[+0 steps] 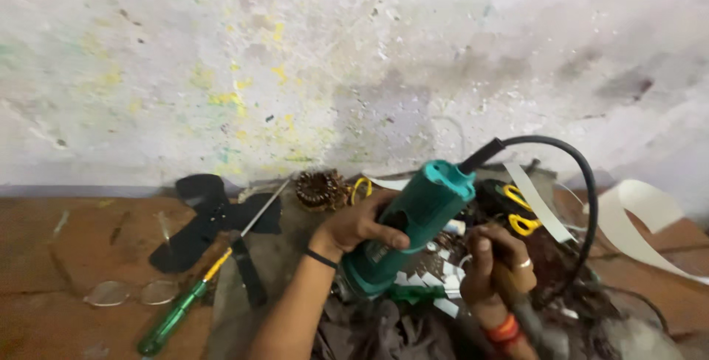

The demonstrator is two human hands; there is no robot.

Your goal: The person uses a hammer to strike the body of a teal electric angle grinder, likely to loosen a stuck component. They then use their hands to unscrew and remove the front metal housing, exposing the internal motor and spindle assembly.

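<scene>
Left hand (pixel 362 223): fingers wrapped round teal plastic power-tool body (pixel 413 223). Right hand (pixel 491 260): fingers closed on wooden-handled tool (pixel 509 286). Green-handled screwdriver (pixel 199 286) lay left.

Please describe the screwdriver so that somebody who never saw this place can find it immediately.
Look at the brown floor below the stained wall, left of the left hand. The screwdriver lies diagonally across a black fan blade; only it has a clear green handle.

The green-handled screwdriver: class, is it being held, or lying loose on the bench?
Lying loose. The screwdriver rests flat on the bench, apart from both hands; the left hand grips the teal power tool.
</scene>
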